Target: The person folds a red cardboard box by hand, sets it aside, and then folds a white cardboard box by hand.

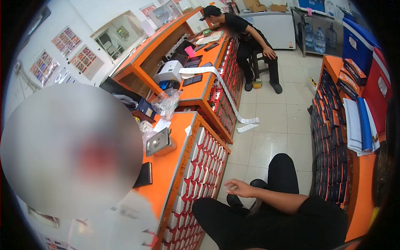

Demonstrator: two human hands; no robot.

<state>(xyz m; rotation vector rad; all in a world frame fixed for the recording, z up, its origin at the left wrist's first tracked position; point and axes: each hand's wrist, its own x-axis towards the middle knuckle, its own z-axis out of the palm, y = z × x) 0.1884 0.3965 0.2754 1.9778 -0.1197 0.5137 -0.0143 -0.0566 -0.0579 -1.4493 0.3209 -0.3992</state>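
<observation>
My right hand (239, 188) reaches leftward over my lap, the forearm coming from a black short sleeve at lower right. Its fingers are loosely bent and a little apart, with nothing visible in them. The hand hovers between my two black-trousered knees, near a dark rounded object (258, 183) whose kind I cannot make out. To its left stands the orange counter (183, 146), its side packed with red and white boxes (198, 175). My left hand is out of the frame.
On the counter are a metal container (159, 143), a plastic bag (166, 103), a white printer (168, 71) and phones. A long paper strip (227, 93) hangs to the floor. Ahead, a person in black (237, 29) sits on a stool. Shelved boxes (331, 154) stand right; blur covers the left.
</observation>
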